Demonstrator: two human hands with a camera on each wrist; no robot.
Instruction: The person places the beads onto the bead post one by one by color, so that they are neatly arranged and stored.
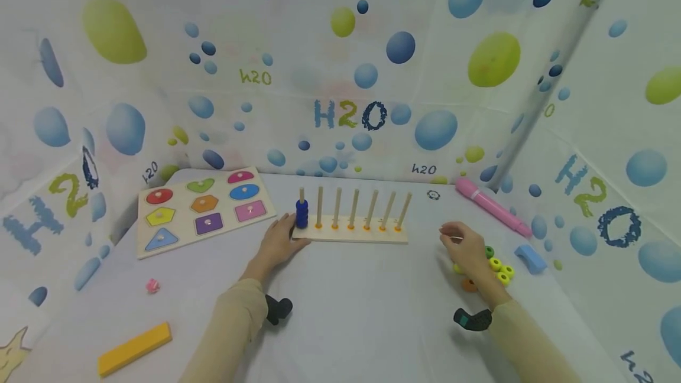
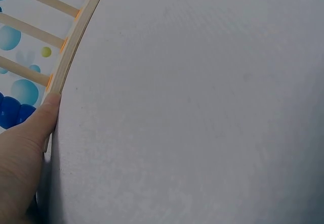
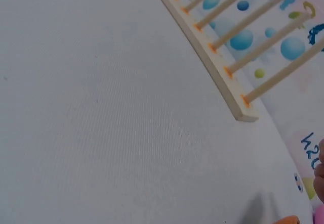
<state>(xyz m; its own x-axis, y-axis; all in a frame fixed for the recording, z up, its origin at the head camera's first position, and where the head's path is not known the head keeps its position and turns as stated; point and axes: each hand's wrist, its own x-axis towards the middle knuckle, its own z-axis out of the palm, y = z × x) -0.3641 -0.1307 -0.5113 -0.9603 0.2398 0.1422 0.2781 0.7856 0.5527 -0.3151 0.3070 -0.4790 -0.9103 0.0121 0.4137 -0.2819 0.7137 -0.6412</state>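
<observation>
The right hand (image 1: pixel 467 247) is hovering near the table's (image 1: pixel 346 312) right edge over a loose cluster of small rings (image 1: pixel 499 266), yellow, green and orange; its fingers are curling inward as if pinching something, but I cannot tell whether a ring is actually between them. The left hand (image 1: pixel 279 241) is lying flat with straight fingers against the left end of the wooden peg board (image 1: pixel 351 235), its thumb (image 2: pixel 43 118) pressing the board's front edge. To do this well, that bracing hand should be keeping the light base from sliding while a ring is lowered straight down a peg, hole centred, not tilted. The board is sitting toward the table's far edge, a pale smooth plank with seven slim round dowels; glossy blue rings (image 1: pixel 301 213) are stacking on the leftmost. The table covering is looking matte and finely woven.
</observation>
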